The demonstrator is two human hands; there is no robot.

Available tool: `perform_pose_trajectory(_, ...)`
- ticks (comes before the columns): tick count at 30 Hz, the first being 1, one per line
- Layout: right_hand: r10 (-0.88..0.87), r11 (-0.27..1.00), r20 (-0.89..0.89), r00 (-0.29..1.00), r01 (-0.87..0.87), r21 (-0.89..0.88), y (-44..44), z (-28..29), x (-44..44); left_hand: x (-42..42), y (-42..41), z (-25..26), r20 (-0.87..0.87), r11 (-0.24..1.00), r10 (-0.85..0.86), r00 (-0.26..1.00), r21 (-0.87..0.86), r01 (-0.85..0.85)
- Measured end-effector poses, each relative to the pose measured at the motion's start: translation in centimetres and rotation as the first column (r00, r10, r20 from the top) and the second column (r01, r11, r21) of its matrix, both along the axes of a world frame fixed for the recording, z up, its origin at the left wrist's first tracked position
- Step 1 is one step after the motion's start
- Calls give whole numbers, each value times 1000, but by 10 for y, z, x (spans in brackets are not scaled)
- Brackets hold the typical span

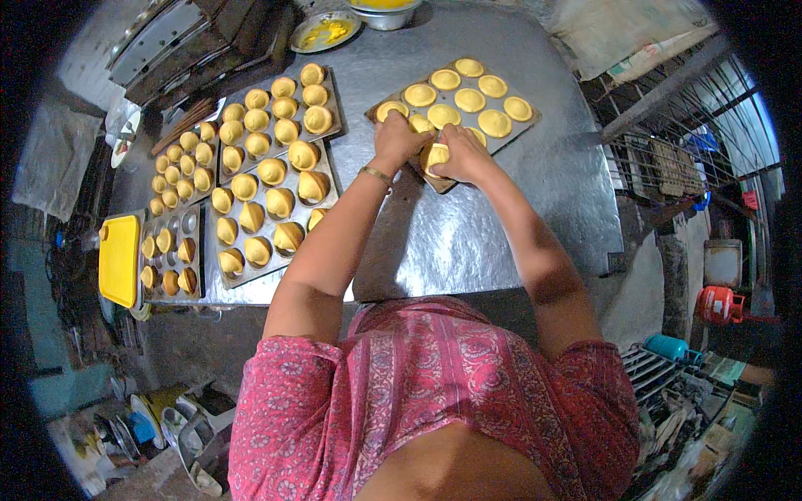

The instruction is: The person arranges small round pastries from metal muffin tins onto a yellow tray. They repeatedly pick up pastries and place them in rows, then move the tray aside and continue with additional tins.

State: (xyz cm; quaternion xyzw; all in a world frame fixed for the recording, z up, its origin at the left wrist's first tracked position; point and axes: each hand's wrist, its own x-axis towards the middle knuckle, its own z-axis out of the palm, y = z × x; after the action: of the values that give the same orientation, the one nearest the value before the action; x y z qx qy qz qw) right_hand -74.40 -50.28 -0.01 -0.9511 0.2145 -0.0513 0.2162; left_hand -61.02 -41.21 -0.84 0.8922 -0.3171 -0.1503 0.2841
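A metal muffin tin full of flat-topped yellow cupcakes lies at an angle on the metal-covered table ahead of me. My left hand reaches over the tin's left side, its fingertips against a cupcake and its thumb near another; its grip is partly hidden. My right hand is at the near corner, with thumb and fingers on opposite sides of a cupcake that still sits in the tin. Some cupcakes are partly covered by my hands.
To the left, more tins hold cupcakes, many tilted in their cups; one tin has several bare cups. A yellow tray is at the left edge. A plate with yellow residue and a metal bowl stand at the back.
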Motion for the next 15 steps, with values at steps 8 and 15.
perform_pose_trajectory(8,149,970,192,970,-105,-221,2,-10,-12,16,7,-3,550,899,-371,748,11,438)
perform_pose_trajectory(15,46,976,417,908,48,-211,-31,-1,-28,46,20,3,687,876,-290,667,-90,473)
